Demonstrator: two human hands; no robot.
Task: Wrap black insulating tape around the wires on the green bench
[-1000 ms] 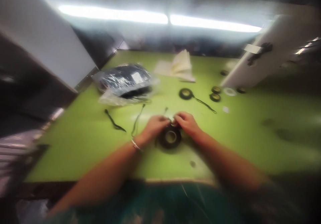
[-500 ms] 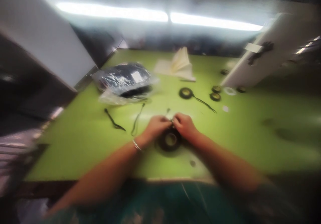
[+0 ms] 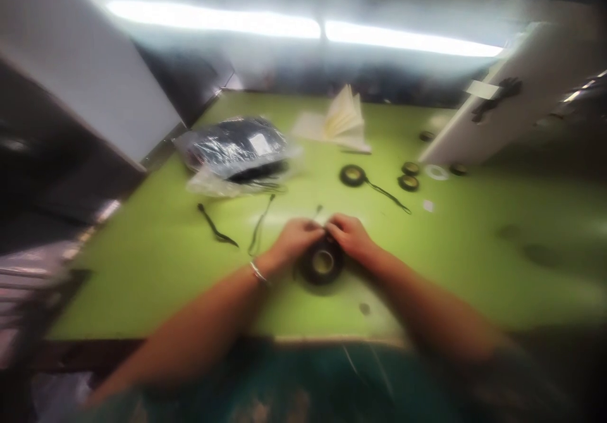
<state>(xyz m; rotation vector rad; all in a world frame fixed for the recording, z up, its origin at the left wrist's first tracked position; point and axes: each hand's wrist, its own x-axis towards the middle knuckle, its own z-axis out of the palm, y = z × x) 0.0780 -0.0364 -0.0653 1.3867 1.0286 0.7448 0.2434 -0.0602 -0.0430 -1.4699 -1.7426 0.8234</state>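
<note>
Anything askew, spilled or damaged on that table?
Nothing clearly spilled or broken. The pale papers at the back stand fanned instead of flat, and a dark spot marks the green table near its front edge; stain or shadow, I cannot tell.

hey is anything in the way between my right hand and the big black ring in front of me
Nothing visible stands between your right hand and the black ring; the fingers are right at its far edge.

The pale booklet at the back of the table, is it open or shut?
Open: the booklet has its pages fanned upward, with a pale part spread out to their left on the green table.
</note>
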